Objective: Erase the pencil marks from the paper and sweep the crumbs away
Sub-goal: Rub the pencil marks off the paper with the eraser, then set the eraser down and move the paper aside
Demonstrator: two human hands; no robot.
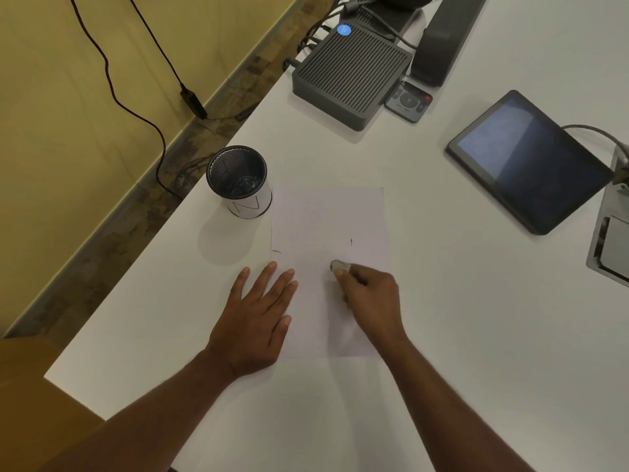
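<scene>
Right hand (369,291): fingers curled, pinching a small grey eraser (339,266) at the fingertips; eraser tip pressed down on the paper (326,219), in its lower right part. Left hand (258,311): fingers straight and spread, palm down, fingertips resting on the paper's left edge, heel on the table (442,335). Nothing held in it.

Paper: white sheet, lying flat on the white table, long side running away from the person, both hands over its near half. Remaining pencil marks: a short upright stroke (351,242) just beyond the eraser, to its right; a small curved mark (276,251) at the left edge, just beyond the left fingertips; a thin line along the left edge above that. Faint smudging across the middle, not readable. Crumbs too small to tell.

Black mesh cup (238,180) upright, just beside the paper's far left corner; white band around its base bearing a hand-drawn letter resembling "N".

Farther off: dark ribbed box (350,74) with a round blue sticker (344,30), text on it unreadable; small remote (408,101) touching its right side; tablet (527,161) with dark screen well right of the paper, cable attached. Black cables (136,107) on the floor along the yellow wall.
</scene>
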